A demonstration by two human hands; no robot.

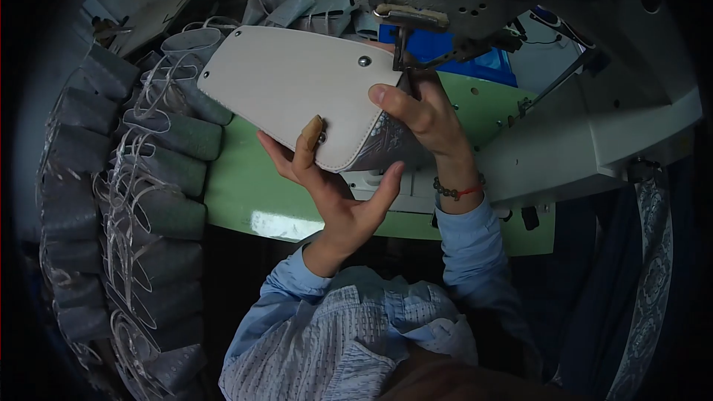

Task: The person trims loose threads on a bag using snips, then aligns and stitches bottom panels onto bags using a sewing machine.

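Note:
A handbag [297, 82] is tilted under the sewing machine head [445, 0], its pale stitched base facing me and several metal studs near the corners. Its patterned grey side [382, 145] shows at the right. My right hand [431, 115] grips the bag's right end, thumb pressed on the pale base and fingers partly hidden behind. My left hand [338, 204] holds the lower edge. Its index finger, with a tan cover on the tip, lies on the base beside a stud, other fingers go beneath, and the thumb stands apart. The machine's presser part [401, 48] meets the bag's upper right edge.
Rows of grey bag bodies [167, 171] with pale cords stand along the left. The green machine table [245, 186] lies under the work. A blue bin [475, 63] sits behind, a pile of pieces [297, 7] at the back. A patterned strip [653, 252] hangs at the right.

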